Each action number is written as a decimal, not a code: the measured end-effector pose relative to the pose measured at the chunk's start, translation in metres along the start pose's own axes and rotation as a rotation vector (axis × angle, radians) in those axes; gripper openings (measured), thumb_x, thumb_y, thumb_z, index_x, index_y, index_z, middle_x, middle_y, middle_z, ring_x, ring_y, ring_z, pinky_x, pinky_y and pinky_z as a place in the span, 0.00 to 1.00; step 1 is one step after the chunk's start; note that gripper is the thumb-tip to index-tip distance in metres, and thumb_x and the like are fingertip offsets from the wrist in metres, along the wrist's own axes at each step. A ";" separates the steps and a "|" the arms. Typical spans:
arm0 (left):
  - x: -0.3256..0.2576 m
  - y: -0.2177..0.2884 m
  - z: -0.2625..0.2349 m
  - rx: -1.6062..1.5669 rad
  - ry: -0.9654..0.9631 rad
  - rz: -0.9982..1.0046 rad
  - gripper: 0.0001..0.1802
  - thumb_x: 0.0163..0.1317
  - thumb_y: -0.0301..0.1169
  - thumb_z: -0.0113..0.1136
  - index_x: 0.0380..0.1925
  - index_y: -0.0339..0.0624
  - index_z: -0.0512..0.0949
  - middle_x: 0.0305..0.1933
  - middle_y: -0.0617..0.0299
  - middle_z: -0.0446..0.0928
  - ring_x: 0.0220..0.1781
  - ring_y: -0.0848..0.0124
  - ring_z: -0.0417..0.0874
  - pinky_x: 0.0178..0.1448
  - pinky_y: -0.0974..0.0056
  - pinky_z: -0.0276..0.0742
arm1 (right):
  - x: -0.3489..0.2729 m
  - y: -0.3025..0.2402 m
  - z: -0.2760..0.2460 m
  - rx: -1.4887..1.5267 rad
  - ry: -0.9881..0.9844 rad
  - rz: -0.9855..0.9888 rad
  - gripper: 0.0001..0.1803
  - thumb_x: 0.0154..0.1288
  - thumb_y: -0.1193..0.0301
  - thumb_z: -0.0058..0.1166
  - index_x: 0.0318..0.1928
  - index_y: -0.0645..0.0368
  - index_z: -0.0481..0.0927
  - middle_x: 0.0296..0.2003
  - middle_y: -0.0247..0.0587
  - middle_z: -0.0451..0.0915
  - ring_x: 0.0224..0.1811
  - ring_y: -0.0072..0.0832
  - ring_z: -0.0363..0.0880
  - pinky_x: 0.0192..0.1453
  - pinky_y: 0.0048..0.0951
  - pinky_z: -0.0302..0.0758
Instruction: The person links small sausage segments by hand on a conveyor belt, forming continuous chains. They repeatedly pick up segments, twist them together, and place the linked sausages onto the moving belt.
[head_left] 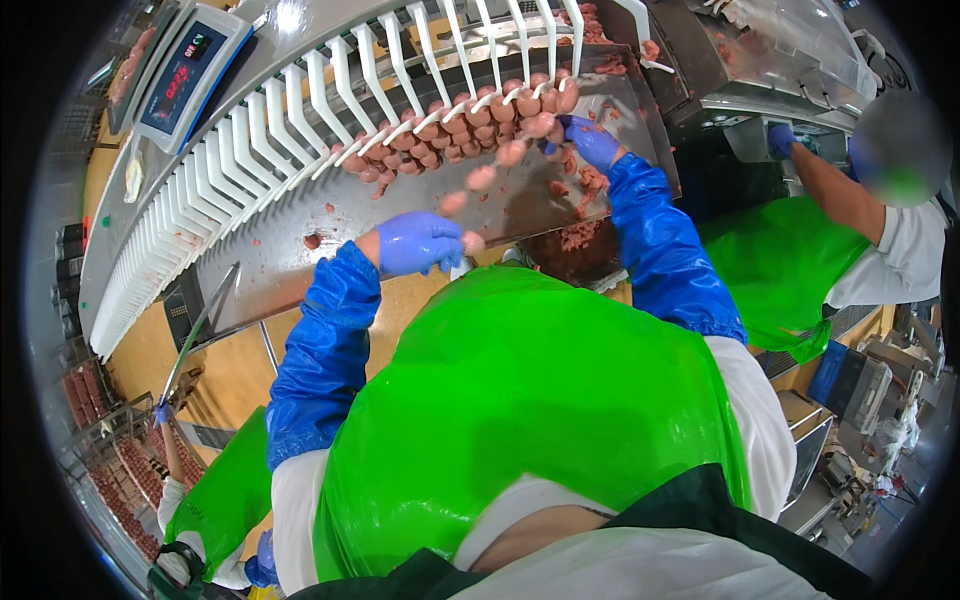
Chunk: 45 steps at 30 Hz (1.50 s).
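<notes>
A string of round pink sausage links (481,178) slants down from the hanging rows toward my left hand. My left hand (420,243), in a purple glove, has its fingers curled by the lower links; the last link (473,242) shows just beyond the fingertips. Up at the right end of the rows, my right hand (595,142), also gloved, is closed at the string's upper part, its fingertips partly hidden. Bunches of linked sausages (455,130) hang from the white hooks (350,85) above a steel tray (400,205). Meat scraps (590,185) lie under my right hand.
A scale with a lit display (185,80) stands at the upper left. Left along the rail run more white hooks (150,270). A co-worker in a green apron (780,260) works at a machine on the right; another person (215,500) is at the lower left by sausage racks.
</notes>
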<state>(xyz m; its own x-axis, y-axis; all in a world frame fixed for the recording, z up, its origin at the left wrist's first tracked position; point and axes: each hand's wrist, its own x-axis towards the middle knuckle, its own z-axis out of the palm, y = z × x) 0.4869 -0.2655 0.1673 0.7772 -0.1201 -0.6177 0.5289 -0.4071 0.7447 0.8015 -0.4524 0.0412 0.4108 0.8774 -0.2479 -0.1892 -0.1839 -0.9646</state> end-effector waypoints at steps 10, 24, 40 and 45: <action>0.151 0.058 -0.012 0.242 0.328 0.242 0.22 0.66 0.47 0.51 0.44 0.39 0.76 0.36 0.55 0.79 0.36 0.65 0.81 0.40 0.60 0.77 | -0.012 -0.034 0.015 -0.439 -0.173 -0.099 0.20 0.68 0.58 0.53 0.52 0.59 0.79 0.42 0.41 0.83 0.42 0.33 0.81 0.51 0.35 0.77; 0.127 0.085 -0.007 -0.040 0.189 0.176 0.17 0.61 0.35 0.61 0.51 0.53 0.81 0.48 0.63 0.83 0.46 0.67 0.84 0.47 0.60 0.82 | -0.012 -0.010 0.034 -0.281 -0.119 -0.222 0.22 0.67 0.71 0.56 0.60 0.59 0.75 0.53 0.39 0.79 0.53 0.28 0.78 0.54 0.29 0.77; 0.127 0.019 0.030 0.326 0.310 0.046 0.26 0.60 0.52 0.56 0.53 0.49 0.79 0.51 0.53 0.81 0.56 0.53 0.79 0.60 0.51 0.71 | -0.017 0.026 0.051 0.837 -0.366 -0.022 0.25 0.67 0.60 0.49 0.58 0.63 0.72 0.51 0.42 0.77 0.54 0.36 0.74 0.61 0.35 0.70; 0.109 0.019 0.020 0.285 0.341 0.216 0.22 0.62 0.45 0.51 0.48 0.45 0.82 0.44 0.52 0.82 0.48 0.53 0.82 0.54 0.51 0.75 | -0.011 0.012 0.046 0.096 -0.342 -0.014 0.24 0.67 0.66 0.52 0.60 0.63 0.70 0.50 0.39 0.76 0.49 0.33 0.75 0.56 0.31 0.73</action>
<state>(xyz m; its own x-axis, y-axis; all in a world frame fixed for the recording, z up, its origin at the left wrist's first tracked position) 0.5748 -0.3046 0.1095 0.9513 0.0545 -0.3033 0.2660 -0.6425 0.7186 0.7535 -0.4442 0.0364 0.0944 0.9802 -0.1739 -0.2753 -0.1422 -0.9508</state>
